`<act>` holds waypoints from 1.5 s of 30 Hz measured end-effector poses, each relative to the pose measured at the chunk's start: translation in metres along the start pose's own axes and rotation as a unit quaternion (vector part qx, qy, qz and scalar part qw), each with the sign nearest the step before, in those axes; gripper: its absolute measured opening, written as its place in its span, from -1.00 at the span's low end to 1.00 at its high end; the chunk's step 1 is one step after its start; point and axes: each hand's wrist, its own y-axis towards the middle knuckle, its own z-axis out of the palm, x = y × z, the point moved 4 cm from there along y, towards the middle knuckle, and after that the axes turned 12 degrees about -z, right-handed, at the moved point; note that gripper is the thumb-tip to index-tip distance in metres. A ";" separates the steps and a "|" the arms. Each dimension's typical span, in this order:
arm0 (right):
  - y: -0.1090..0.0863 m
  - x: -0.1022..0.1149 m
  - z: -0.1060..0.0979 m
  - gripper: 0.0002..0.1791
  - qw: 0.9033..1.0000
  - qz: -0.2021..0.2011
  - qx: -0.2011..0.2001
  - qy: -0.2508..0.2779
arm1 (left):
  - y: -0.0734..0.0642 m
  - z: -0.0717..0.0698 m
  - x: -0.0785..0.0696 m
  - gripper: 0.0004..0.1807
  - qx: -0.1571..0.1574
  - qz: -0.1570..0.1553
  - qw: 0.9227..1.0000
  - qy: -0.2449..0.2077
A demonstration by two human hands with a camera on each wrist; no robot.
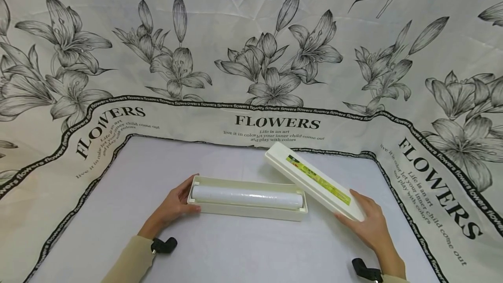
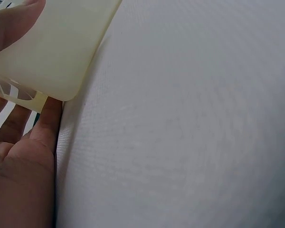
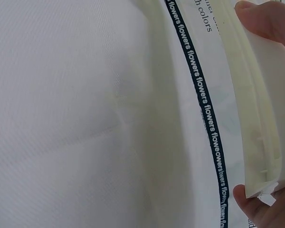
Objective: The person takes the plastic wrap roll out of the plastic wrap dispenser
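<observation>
A long cream cling film box (image 1: 251,213) lies uncovered on the white cloth, with a white roll of cling film (image 1: 245,196) along its inside. My left hand (image 1: 174,204) grips the box's left end, thumb over the front wall and fingers round the end, as the box corner (image 2: 61,71) in the left wrist view also shows. The cream box lid (image 1: 280,156), bearing a green and yellow label (image 1: 318,180), is held by its near end in my right hand (image 1: 371,226). It tilts diagonally, and its lower left edge overlaps the box's right end in the head view.
White cloth (image 1: 251,252) covers the work surface. Around its back and sides rises a white fabric (image 1: 188,121) printed with grey lilies, black bands and "FLOWERS" lettering. A black wrist device (image 1: 165,245) is worn at each sleeve end.
</observation>
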 end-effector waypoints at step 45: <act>-0.017 -0.028 -0.012 0.09 0.999 0.037 -0.011 -0.013 | -0.002 0.002 0.000 0.24 0.006 0.001 1.000 -0.022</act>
